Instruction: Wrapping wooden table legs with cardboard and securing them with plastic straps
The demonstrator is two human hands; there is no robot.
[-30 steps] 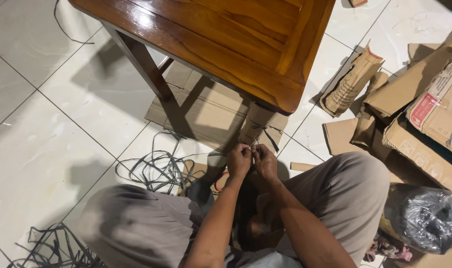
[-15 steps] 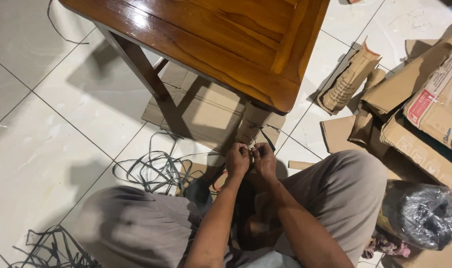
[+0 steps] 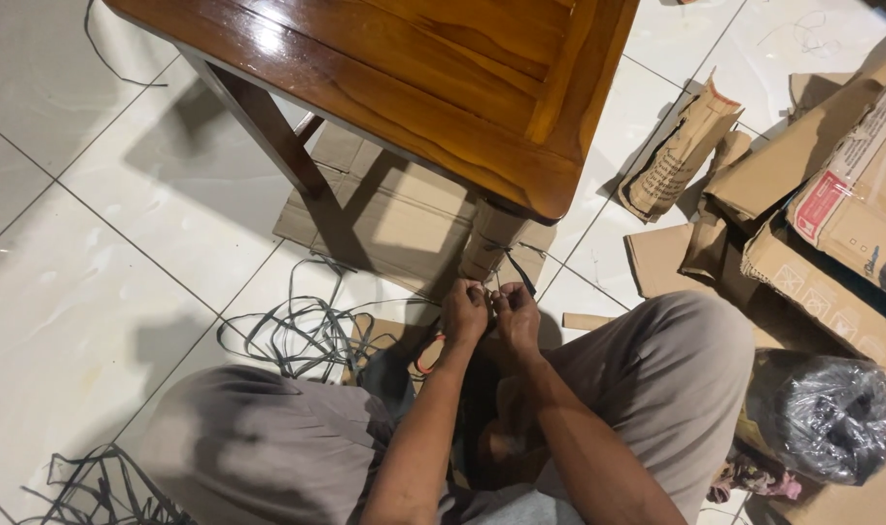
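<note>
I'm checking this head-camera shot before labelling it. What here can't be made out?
Head view only:
- What the left hand and right hand pinch: too small, covered by the fingers.
- The wrapped table leg: its top is hidden under the tabletop.
- The plastic-wrapped roll: contents blurred by film.
- The dark strap pile: cut off by the bottom edge.

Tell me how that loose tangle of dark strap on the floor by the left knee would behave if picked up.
The dark strap would likely be floppy: it lies in loose, uneven loops on the tiled floor. It looks thin and flat, so probably light. The loops cross over each other, so lifting one strand may drag the rest or snag. Both hands are pinching a similar strand at the table leg.
</note>
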